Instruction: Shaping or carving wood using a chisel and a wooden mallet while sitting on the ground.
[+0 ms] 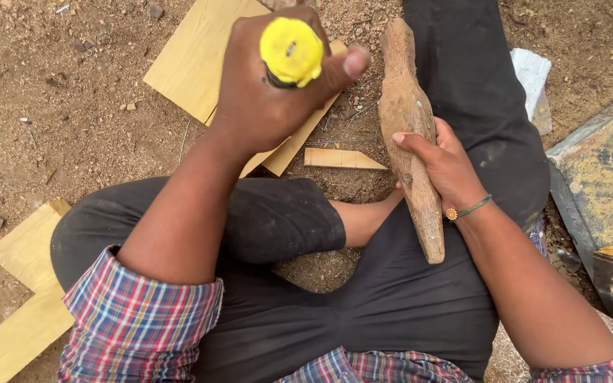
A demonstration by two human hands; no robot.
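Above the lap, yellow round-capped tool handle (291,51) clenched in left hand (267,92), fist closed around it. Beside it, long rough wooden mallet (409,135) grasped mid-length by right hand (443,167), lying along black-trousered thigh (477,92). Beneath, pale flat plywood offcuts (193,60) on sandy ground (51,92).

No labels, signs, screens; crumpled white wrapper-like scrap (531,79) on dirt by right knee, kind unclear

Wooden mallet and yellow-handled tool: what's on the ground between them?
In the head view, between the wooden mallet and the yellow-handled tool lie sandy dirt and a small wedge-shaped wood offcut.
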